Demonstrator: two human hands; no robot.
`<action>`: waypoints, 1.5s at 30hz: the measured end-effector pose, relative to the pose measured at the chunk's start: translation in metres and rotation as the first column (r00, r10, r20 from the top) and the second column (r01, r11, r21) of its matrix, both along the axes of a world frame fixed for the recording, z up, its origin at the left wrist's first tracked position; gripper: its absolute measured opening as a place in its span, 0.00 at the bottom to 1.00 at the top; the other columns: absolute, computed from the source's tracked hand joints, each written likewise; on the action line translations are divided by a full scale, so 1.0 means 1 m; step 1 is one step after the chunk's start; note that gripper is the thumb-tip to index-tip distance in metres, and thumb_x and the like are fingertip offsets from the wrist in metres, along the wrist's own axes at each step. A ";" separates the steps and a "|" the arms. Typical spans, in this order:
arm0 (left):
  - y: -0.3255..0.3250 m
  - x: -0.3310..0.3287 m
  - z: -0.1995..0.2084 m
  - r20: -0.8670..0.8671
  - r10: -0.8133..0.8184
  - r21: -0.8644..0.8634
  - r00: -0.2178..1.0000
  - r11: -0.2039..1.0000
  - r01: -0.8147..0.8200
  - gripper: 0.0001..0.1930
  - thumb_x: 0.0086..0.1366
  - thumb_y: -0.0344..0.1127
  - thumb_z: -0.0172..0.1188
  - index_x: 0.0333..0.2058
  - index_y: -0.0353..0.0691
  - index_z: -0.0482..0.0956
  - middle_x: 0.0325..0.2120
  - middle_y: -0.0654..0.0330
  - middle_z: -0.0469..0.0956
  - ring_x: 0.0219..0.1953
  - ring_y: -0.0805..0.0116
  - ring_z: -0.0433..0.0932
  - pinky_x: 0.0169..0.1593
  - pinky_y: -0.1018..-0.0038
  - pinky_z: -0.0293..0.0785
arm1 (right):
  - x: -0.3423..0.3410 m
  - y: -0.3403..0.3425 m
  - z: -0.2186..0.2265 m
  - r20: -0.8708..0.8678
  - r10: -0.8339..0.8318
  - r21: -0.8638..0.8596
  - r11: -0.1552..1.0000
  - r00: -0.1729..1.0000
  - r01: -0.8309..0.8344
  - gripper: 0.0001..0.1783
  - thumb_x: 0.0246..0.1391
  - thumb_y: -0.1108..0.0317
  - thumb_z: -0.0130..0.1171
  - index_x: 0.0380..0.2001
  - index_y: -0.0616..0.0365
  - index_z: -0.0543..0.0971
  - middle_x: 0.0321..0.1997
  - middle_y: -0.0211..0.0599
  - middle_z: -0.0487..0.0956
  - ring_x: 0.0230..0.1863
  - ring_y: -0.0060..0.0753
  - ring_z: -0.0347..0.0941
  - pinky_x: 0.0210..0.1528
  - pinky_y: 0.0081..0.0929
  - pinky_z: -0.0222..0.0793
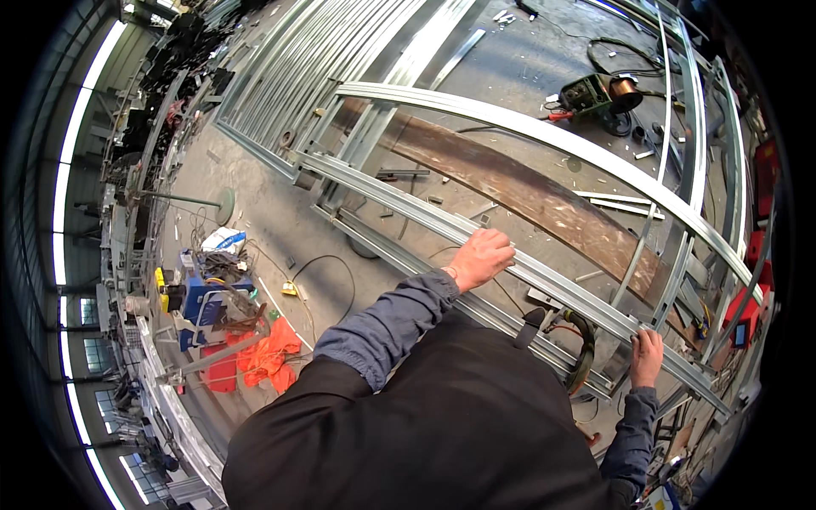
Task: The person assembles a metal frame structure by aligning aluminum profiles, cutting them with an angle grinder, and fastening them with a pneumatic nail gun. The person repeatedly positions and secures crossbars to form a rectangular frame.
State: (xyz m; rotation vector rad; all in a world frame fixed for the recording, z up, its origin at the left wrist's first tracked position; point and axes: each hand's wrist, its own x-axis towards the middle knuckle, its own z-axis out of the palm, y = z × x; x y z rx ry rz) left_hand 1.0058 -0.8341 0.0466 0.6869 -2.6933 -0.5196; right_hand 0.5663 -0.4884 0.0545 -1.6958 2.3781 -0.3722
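Note:
A long silvery metal rail (571, 293) with grooves along it crosses in front of me, slanting from upper left to lower right. My left hand (482, 257) lies over its middle stretch with the fingers curled round the edge. Further along, close to the right end, my right hand (646, 357) is closed on the same rail, fingertips over its top. A lower rail (391, 257) runs alongside on my side of it. Between my hands, a loop of thick dark hose (583, 353) hangs by the lower rail. The undersides of both grips are hidden.
Beyond the rail lie a rusty flat beam (510, 178) and a curved-looking silver bar (544, 132). A wire feeder (586, 95) with a copper-coloured spool stands on the floor. At left are a blue box (202, 297), orange cloth (270, 355) and loose cables; a red machine (748, 319) is at right.

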 end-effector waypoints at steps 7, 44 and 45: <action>-0.005 -0.002 -0.018 -0.001 0.034 0.017 0.999 0.999 -0.034 0.13 0.67 0.44 0.72 0.47 0.48 0.86 0.41 0.63 0.78 0.50 0.59 0.77 0.56 0.61 0.71 | -0.003 -0.009 -0.014 0.008 -0.007 0.068 0.998 1.000 0.007 0.11 0.62 0.67 0.68 0.46 0.57 0.82 0.47 0.42 0.79 0.52 0.53 0.75 0.57 0.44 0.71; -0.010 0.004 -0.019 0.249 -0.008 -0.019 0.969 1.000 0.014 0.29 0.58 0.49 0.79 0.54 0.44 0.82 0.46 0.60 0.78 0.55 0.56 0.77 0.60 0.59 0.73 | 0.025 -0.046 -0.022 0.079 -0.005 0.046 0.999 0.997 0.001 0.11 0.63 0.65 0.70 0.45 0.57 0.88 0.44 0.38 0.83 0.49 0.48 0.76 0.54 0.42 0.74; -0.012 0.007 -0.019 0.261 -0.006 -0.034 0.965 0.999 0.016 0.28 0.58 0.49 0.79 0.54 0.44 0.82 0.46 0.60 0.78 0.55 0.56 0.77 0.60 0.59 0.73 | 0.025 -0.048 -0.023 0.076 0.002 0.041 0.999 0.997 -0.005 0.11 0.63 0.65 0.70 0.45 0.57 0.88 0.44 0.38 0.83 0.49 0.48 0.76 0.54 0.42 0.75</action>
